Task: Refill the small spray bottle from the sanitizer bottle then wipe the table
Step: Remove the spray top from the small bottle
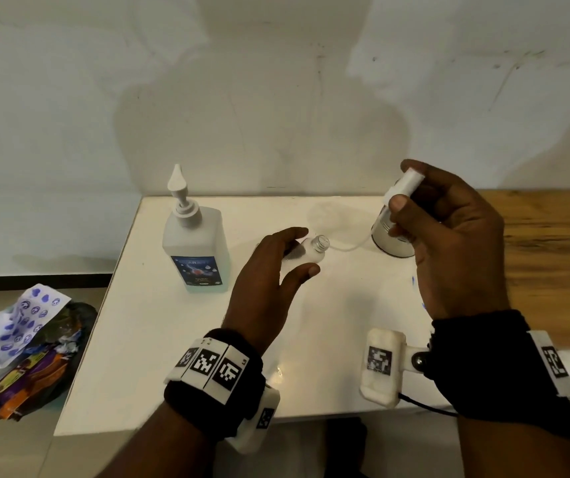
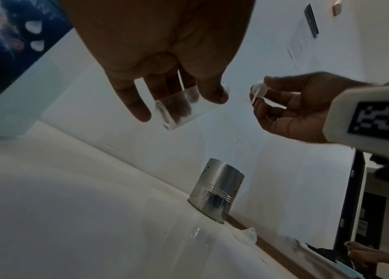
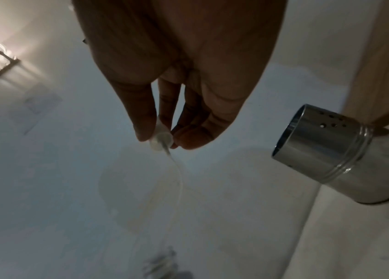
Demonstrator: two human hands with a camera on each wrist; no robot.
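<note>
My left hand (image 1: pixel 288 260) grips the small clear spray bottle (image 1: pixel 307 253) above the white table (image 1: pixel 159 339), its threaded neck open and tilted to the right. The bottle (image 2: pixel 179 109) looks transparent from below. My right hand (image 1: pixel 411 208) pinches the white spray head (image 1: pixel 404 186), lifted clear of the bottle, with its thin dip tube (image 1: pixel 349 247) curving down toward the neck. In the right wrist view the spray head (image 3: pixel 161 140) and tube (image 3: pixel 179 169) hang from my fingertips. The large sanitizer bottle (image 1: pixel 195 239) with a white pump stands to the left.
A steel cup with small holes (image 1: pixel 390 236) stands behind my right hand near the wall. A wooden surface (image 1: pixel 552 250) joins the table on the right. Wrappers and printed paper (image 1: pixel 24 343) lie on the floor at left.
</note>
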